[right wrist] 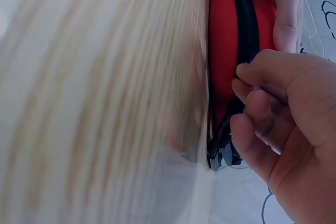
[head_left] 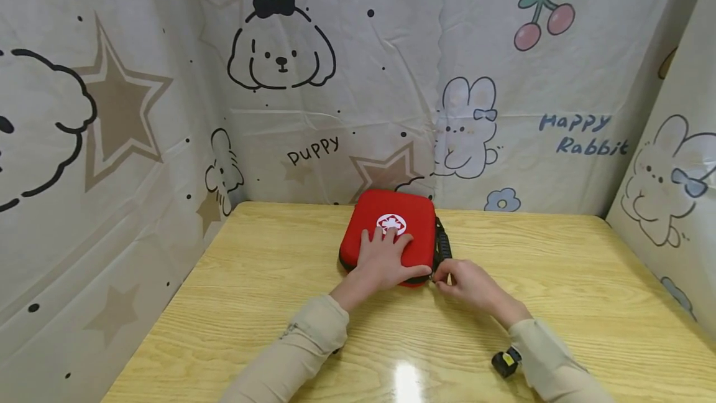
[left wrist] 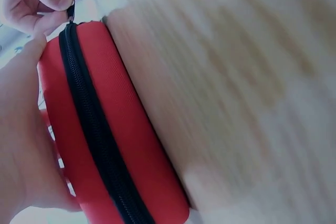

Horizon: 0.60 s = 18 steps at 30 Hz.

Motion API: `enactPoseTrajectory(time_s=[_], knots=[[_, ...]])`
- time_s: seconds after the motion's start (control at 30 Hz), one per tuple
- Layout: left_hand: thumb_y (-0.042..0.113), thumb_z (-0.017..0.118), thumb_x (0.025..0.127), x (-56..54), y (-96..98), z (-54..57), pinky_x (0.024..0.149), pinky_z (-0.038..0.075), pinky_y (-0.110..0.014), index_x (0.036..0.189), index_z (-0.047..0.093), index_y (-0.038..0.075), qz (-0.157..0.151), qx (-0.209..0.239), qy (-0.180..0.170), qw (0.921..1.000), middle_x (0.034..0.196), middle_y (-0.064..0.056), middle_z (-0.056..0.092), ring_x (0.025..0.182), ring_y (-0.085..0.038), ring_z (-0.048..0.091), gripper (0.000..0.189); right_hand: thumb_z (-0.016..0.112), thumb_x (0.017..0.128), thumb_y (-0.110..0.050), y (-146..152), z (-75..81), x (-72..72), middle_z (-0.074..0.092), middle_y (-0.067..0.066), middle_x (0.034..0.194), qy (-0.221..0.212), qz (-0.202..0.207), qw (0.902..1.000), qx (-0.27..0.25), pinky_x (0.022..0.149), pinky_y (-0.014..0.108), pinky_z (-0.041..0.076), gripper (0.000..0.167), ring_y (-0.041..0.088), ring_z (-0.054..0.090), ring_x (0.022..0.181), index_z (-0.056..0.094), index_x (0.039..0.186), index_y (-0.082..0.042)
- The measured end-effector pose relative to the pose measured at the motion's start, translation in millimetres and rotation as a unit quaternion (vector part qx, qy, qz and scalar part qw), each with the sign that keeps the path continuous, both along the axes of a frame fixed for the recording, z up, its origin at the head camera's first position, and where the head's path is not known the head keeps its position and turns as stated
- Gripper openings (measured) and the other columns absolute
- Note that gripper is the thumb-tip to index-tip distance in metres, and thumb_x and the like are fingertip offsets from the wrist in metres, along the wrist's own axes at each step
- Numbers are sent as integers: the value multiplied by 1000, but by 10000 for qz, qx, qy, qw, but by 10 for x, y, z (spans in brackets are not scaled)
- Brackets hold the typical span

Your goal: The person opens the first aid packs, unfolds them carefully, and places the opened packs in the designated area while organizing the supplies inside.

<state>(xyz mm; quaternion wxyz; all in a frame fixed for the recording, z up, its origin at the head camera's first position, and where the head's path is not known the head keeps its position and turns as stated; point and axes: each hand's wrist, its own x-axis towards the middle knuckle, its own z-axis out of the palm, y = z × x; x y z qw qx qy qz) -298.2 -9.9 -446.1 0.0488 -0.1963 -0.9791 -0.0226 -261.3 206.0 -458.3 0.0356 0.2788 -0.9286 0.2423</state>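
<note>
A red zippered first-aid case (head_left: 416,213) with a white round emblem lies flat near the table's back edge. My left hand (head_left: 383,263) rests on its top, fingers spread. At the near right corner, my right hand (head_left: 470,282) pinches the black zipper pull (left wrist: 71,12) between thumb and index finger. The black zipper (left wrist: 86,93) runs along the case's side; its teeth look closed along the stretch seen in the left wrist view. A black carry handle (head_left: 444,243) sticks out on the right side. In the right wrist view, the fingertips cover the pull.
The case stands on a light wood-grain table (head_left: 252,303). Behind it hangs a printed cloth (head_left: 313,111), with more cloth at both sides. A small black device (head_left: 505,363) sits at the right sleeve. Light reflects off the table's front.
</note>
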Motion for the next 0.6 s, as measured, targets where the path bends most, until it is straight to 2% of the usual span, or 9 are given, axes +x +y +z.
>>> enactPoseTrajectory(time_s=[0.13,0.27,0.4,0.6], knots=[[89,36,80,7,-47,-9,111,27,-59,146,46,34,-129,29,14,9999,149,-3,44,138,-32,37,86,72,86,-7,10,-13,-16,64,-9,79,76,-69,9999,51,64,22,47,6,2,52,70,71,88,-13],[84,40,83,-21,-200,11,112,29,-52,148,43,36,-675,-76,-114,9976,151,-1,42,138,-29,36,81,71,85,-7,56,-24,-26,63,-10,79,-3,-200,9998,58,65,23,46,8,3,53,71,71,87,-14],[78,47,86,-112,-402,103,114,30,-48,148,44,36,-1261,-111,-288,9915,154,2,39,140,-27,34,75,70,85,-7,136,3,-53,63,-9,79,-115,-395,9992,-6,64,23,44,8,5,51,70,70,87,-14],[72,57,85,-216,-590,248,120,26,-46,145,48,34,-1546,84,-686,9856,156,3,39,144,-24,32,72,70,86,-8,277,40,-132,63,-6,80,-305,-657,9974,-24,60,23,42,6,6,50,66,70,89,-13]])
